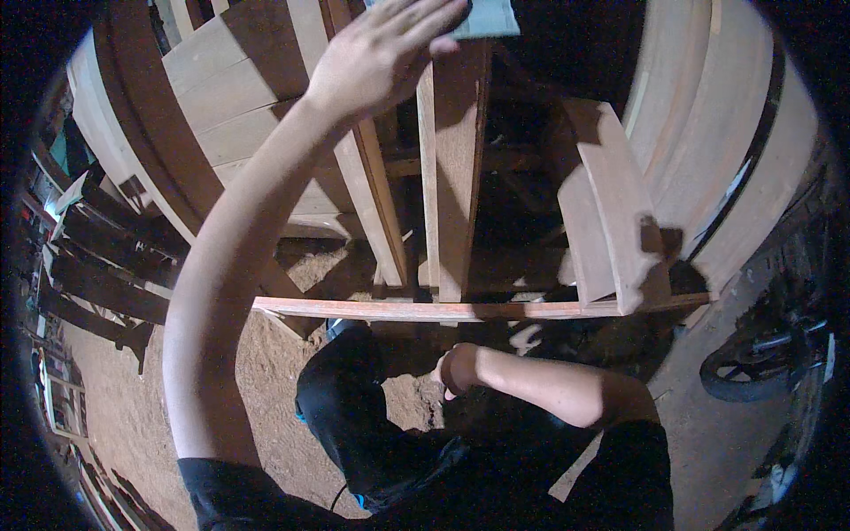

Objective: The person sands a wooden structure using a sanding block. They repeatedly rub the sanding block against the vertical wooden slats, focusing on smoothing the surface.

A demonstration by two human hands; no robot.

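My left arm reaches far forward, and my left hand is at the top edge of the view. It lies over a pale blue sheet, its fingers extended and partly cut off. Beneath that hand run long wooden boards of a wooden frame. A narrow reddish wooden rail crosses the frame's near side, in front of my knees. My right hand is low, beside my bent leg on the near side of the rail. Its wrist is bent and most of its fingers are hidden.
Broad wooden panels stand at the left. Curved-looking boards rise at the right, with a shorter board leaning inside them. Dark wooden pieces are stacked far left. A wheel stands right, on the dirt floor.
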